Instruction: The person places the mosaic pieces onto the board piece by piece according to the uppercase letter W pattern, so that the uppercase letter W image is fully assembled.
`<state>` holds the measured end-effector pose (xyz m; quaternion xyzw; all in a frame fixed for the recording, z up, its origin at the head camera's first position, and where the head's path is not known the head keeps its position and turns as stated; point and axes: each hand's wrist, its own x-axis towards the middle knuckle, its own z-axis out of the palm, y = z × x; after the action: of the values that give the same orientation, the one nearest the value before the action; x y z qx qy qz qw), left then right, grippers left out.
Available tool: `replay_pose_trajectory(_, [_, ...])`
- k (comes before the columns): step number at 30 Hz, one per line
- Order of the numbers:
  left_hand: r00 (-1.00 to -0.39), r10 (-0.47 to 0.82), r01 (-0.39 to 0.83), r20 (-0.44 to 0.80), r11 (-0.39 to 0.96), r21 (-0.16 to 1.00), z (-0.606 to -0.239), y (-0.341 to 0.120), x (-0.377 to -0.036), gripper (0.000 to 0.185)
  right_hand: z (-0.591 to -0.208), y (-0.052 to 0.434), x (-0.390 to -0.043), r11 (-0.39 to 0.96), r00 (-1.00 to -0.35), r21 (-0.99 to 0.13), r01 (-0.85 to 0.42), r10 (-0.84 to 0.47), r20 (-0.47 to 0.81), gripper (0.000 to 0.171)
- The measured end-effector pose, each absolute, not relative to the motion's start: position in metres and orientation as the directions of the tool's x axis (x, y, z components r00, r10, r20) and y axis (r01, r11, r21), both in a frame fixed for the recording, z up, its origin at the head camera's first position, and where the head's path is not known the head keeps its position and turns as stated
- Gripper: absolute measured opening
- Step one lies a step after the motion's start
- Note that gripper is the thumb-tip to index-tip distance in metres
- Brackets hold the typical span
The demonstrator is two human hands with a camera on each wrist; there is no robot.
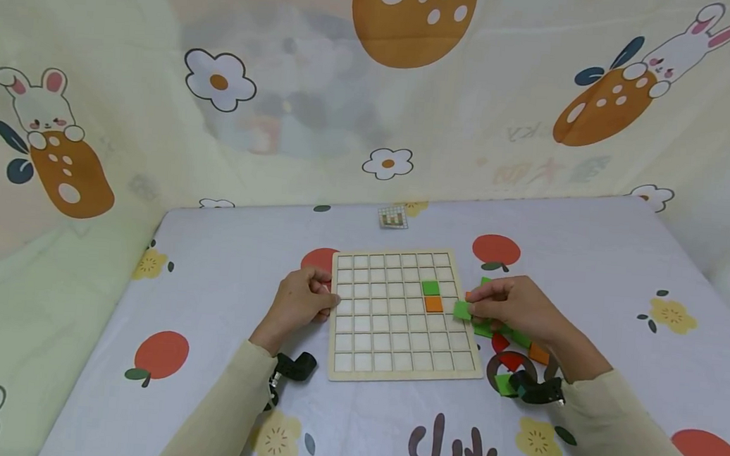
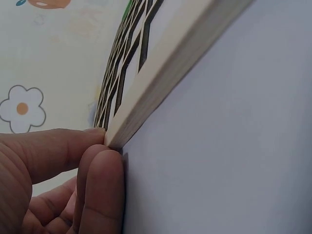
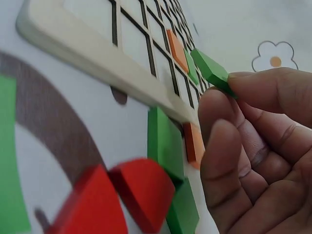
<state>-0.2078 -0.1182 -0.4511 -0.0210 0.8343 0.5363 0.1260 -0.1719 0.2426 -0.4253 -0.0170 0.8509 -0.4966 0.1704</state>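
The green tile [image 1: 462, 310] is pinched between the thumb and fingers of my right hand [image 1: 512, 310], and I hold it just above the right edge of the wooden grid board [image 1: 343, 362]. My left hand [image 1: 299, 302] grips the left edge of the board with curled fingers [image 2: 100, 190]. On the board, a green square [image 1: 431, 288] and an orange square [image 1: 434, 304] lie touching. Loose pieces [image 1: 510, 340], green, red and orange, lie near the board's right edge, probably partly under my hand.
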Motion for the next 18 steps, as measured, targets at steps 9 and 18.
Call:
replay_pose_trajectory(9, [-0.965, 0.103, -0.178, -0.241, 0.419, 0.89, -0.451, -0.119, -0.208, 0.039, -0.429, 0.227, -0.175, 0.447, -0.915, -0.877, 0.174, -0.256, -0.312, 0.024])
replay_pose_trajectory(18, [-0.967, 0.087, -0.179, -0.24, 0.439, 0.88, -0.451, -0.117, -0.208, 0.039, -0.43, 0.217, -0.176, 0.443, -0.903, -0.874, 0.198, -0.264, -0.338, 0.02])
